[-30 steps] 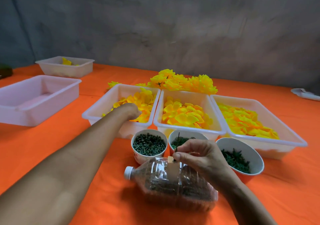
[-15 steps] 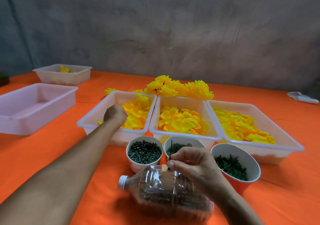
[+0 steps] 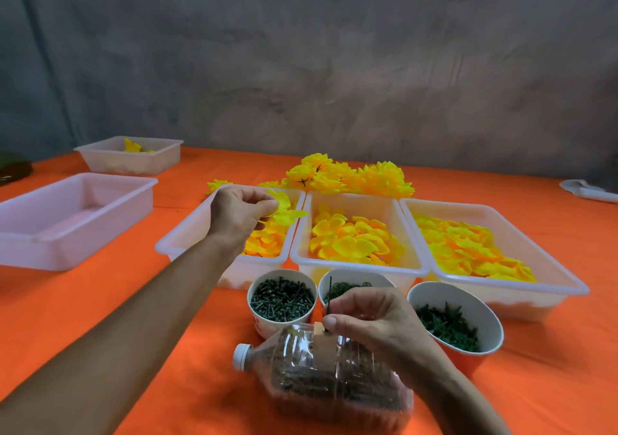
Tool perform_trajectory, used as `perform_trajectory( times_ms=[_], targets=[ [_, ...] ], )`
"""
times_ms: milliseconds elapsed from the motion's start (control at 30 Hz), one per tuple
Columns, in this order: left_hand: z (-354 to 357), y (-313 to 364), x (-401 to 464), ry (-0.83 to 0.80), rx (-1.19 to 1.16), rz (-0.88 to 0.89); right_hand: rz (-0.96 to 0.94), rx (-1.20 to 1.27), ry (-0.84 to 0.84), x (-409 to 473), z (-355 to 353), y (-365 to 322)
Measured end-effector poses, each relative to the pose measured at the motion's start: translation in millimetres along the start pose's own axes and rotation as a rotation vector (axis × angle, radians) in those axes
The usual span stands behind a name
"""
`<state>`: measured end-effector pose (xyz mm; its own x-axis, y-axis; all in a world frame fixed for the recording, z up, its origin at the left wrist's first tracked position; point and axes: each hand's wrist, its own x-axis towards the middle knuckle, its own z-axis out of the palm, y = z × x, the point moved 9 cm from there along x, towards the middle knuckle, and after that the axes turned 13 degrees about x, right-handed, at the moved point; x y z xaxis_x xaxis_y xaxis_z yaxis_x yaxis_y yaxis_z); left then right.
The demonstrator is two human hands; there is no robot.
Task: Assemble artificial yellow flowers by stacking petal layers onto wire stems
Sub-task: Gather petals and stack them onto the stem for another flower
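Pinching a thin yellow fabric petal layer (image 3: 283,206) between thumb and fingertips, the left hand (image 3: 239,215) hovered above the left white plastic tray of petals (image 3: 187,234), the piece lifted clear of the pile below. The right hand (image 3: 371,316) had its thumb and forefinger clamped on a slim dark green wire stem (image 3: 330,295), held just over a clear plastic bottle lying on its side (image 3: 321,377) with a small tan block (image 3: 321,329) on top.

That stem stood nearly upright, its long axis vertical, free tip pointing up and slightly away, in front of the middle white paper cup (image 3: 354,282). The petal layer lay roughly flat, its face tilted toward the camera.

As a judgement, several slips seemed possible. More than one layer might have clung together in the pinch, since the pieces in the tray overlapped closely; I could not tell whether one or two were held. The centre hole was not visible, so threading it onto so fine a tip could miss and crumple the fabric. A tilted stem would worsen that. The bottle, round and on its side, might also roll if pressed.
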<state>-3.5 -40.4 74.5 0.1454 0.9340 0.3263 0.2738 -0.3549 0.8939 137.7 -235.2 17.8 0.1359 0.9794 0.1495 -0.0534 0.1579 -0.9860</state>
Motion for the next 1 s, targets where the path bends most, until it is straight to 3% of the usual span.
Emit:
perform_trajectory(
  times_ms=[133,300,533,700,1000],
  targets=[
    [1.2,29.1,-22.8,-0.024,-0.120,0.071,0.007,0.026,0.017,-2.3,-10.0,-10.8],
    [6.9,61.0,-50.0,-0.087,-0.294,0.147,-0.082,0.032,0.248,7.8,-33.4,-40.6],
    [24.9,74.4,-75.8,-0.218,-0.410,0.122,-0.135,0.170,0.227,24.8,-8.1,-62.9],
    [28.3,73.6,-82.8,-0.242,-0.371,0.151,-0.205,0.311,0.217,27.9,-7.5,-66.6],
    [20.5,82.4,-91.1,-0.268,-0.283,0.311,-0.360,0.175,0.192,24.3,-6.2,-73.5]
  ],
)
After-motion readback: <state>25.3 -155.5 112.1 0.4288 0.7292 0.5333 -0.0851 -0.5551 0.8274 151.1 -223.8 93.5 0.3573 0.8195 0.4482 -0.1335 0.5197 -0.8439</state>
